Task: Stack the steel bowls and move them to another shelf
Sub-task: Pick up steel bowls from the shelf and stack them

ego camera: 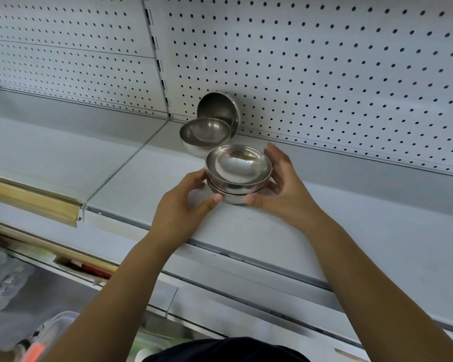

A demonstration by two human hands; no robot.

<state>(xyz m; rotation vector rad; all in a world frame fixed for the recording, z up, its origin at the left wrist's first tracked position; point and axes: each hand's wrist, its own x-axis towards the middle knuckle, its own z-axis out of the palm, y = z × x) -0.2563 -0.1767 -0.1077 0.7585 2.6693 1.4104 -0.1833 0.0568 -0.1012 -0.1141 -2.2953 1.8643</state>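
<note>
A stack of steel bowls [238,171] sits mouth up on the grey shelf [351,231], near its middle. My left hand [183,202] grips the stack's left side, thumb at its base. My right hand [280,184] cups the right side, fingers curved round the back and thumb at the front. Behind the stack a single steel bowl [204,133] lies tilted toward me. A further steel bowl [220,108] stands on edge against the pegboard, touching the tilted one.
A white pegboard back wall [324,74] rises behind the shelf. A slotted upright [158,64] splits it in two bays. A tan price rail [32,202] edges the left shelf. Lower shelves at bottom left hold blurred packages and a clear plastic box [60,325].
</note>
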